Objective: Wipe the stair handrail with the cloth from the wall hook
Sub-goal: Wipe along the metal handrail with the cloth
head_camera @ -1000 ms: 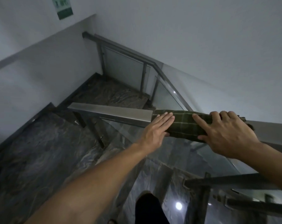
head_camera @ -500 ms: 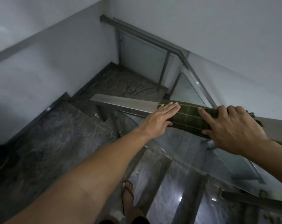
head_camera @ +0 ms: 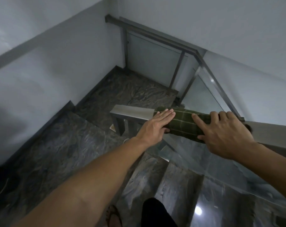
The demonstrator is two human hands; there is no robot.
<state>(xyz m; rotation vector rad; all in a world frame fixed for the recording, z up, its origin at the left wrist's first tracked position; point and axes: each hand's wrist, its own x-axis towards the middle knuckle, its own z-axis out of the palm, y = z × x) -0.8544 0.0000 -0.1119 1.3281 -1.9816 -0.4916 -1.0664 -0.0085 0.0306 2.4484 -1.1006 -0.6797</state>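
A dark green checked cloth is wrapped over the flat steel handrail, close to the rail's free left end. My left hand lies flat on the cloth's left edge, fingers straight and together, thumb under the rail. My right hand presses on the cloth's right part, fingers spread over the top and thumb on the near side. The rail runs on to the right behind my right wrist.
Dark marbled steps turn down to the left along a grey wall. A lower handrail with glass panels runs behind. A glass panel hangs below the near rail. My sandalled foot stands on a step.
Both hands and the cloth have slid left along the rail toward its free end. The view has tilted down and shifted, showing more of the lower steps.
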